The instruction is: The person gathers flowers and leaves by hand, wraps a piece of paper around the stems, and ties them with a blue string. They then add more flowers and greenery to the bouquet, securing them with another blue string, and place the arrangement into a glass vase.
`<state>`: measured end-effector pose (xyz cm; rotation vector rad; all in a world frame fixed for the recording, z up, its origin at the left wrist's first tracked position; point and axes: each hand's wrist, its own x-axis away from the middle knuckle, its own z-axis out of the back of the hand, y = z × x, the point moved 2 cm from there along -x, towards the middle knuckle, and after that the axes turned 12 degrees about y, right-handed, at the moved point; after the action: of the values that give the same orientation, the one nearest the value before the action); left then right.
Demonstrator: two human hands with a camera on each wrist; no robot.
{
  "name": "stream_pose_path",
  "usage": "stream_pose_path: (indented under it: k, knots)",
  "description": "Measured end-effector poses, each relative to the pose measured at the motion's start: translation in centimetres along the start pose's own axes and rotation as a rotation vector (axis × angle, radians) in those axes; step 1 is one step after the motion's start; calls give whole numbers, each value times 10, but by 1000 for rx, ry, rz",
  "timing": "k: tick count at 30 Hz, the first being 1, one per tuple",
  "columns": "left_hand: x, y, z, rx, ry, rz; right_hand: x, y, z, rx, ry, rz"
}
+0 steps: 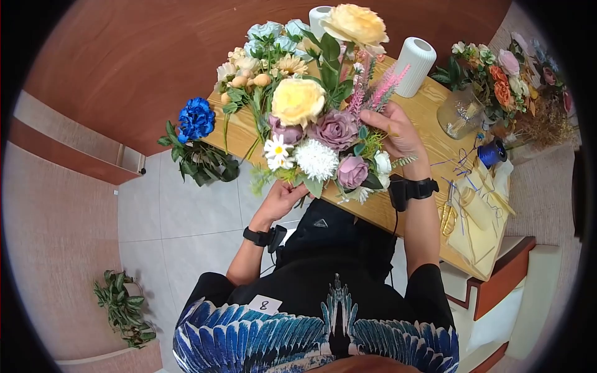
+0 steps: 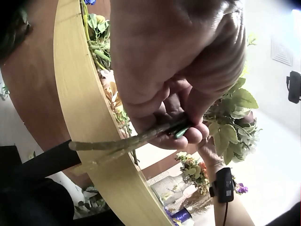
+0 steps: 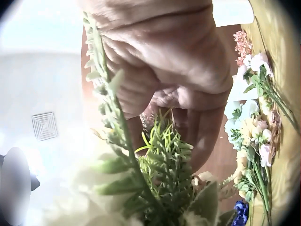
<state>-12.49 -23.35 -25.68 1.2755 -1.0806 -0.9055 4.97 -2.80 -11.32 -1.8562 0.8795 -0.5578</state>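
A mixed bouquet of flowers [image 1: 317, 158] with yellow, mauve and white blooms is held over the table's near edge. My left hand [image 1: 283, 200] grips its stems [image 2: 110, 145] below the blooms; in the left wrist view the fingers curl round them and the cut ends stick out. My right hand [image 1: 401, 132] is at the bouquet's right side, its thumb touching near the pink flower spikes [image 1: 385, 87]. In the right wrist view its fingers reach down behind green sprigs [image 3: 164, 155], which partly hide the fingertips.
On the wooden table [image 1: 435, 115] are a white ribbed vase [image 1: 415, 67], a glass vase [image 1: 459, 115], a blue ribbon spool [image 1: 492, 152], gold-handled scissors [image 1: 448, 214] and yellow wrapping [image 1: 476, 233]. Pale blue flowers [image 1: 267, 37] lie at the back. Blue flowers [image 1: 196, 119] stand beyond the left edge.
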Motion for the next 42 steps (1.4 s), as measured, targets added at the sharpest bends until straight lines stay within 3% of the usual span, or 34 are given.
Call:
stream_pose_path:
  k: [3, 5, 7, 10, 12, 13, 16, 17, 19, 22, 28, 35, 38, 40, 42]
  knots:
    - [0, 3, -8, 48, 62, 2, -4, 5, 9, 62, 15, -34]
    - [0, 10, -14, 117, 50, -178, -7, 6, 20, 45, -10, -67]
    - [-1, 11, -13, 103, 44, -182, -14, 5, 44, 29, -38, -99]
    - [0, 4, -5, 34, 28, -116, -21, -6, 76, -31, 115, -3]
    - [0, 3, -3, -19, 19, -54, -17, -42, 67, 409, 567, 463]
    - [2, 4, -3, -26, 14, -31, -14, -53, 58, 410, 566, 464]
    - [7, 29, -11, -47, 10, 9, 8, -77, -1, 585, 284, 576]
    - [8, 35, -13, -65, 12, 26, 9, -82, -19, 584, 290, 571]
    - [2, 21, -12, -66, 1, 35, 9, -79, -43, 894, 52, 267]
    - [5, 26, -18, 3, 2, 7, -4, -69, -49, 956, -23, 259]
    - [5, 14, -10, 4, 8, 57, -15, -62, -42, 639, -79, 123]
    - [5, 20, -15, 108, -31, -26, -27, -64, -34, 682, -134, 89]
    - [5, 25, -14, 79, -40, 19, -33, -59, -30, 628, -171, 93]
    - [4, 27, -14, 82, -57, 4, -37, -56, -31, 662, -79, 175]
    - [4, 25, -16, 83, -76, -11, -37, -57, -37, 663, -116, 179]
